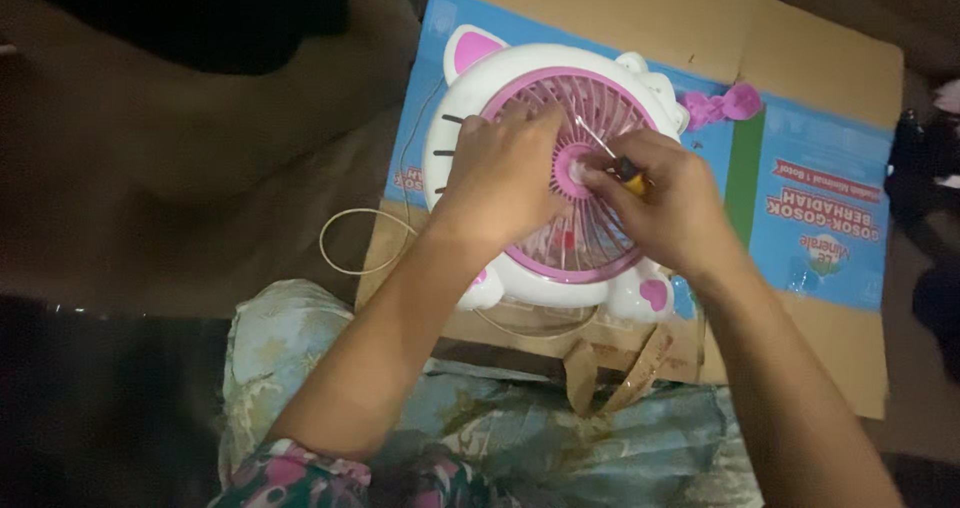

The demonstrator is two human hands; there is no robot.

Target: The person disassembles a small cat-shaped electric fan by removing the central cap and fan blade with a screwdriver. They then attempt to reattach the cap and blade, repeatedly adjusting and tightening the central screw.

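While braced by left hand (503, 173), fan (555, 173) under screwdriver (627, 171).

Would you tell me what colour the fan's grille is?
Pink, on the white fan, seen in the head view.

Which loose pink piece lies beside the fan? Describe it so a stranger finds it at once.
Start at the flattened cardboard box under the white and pink cat-shaped fan. Just off the fan's upper right edge lies the pink bow-shaped piece. It alone is loose and solid pink, untouched by either hand.
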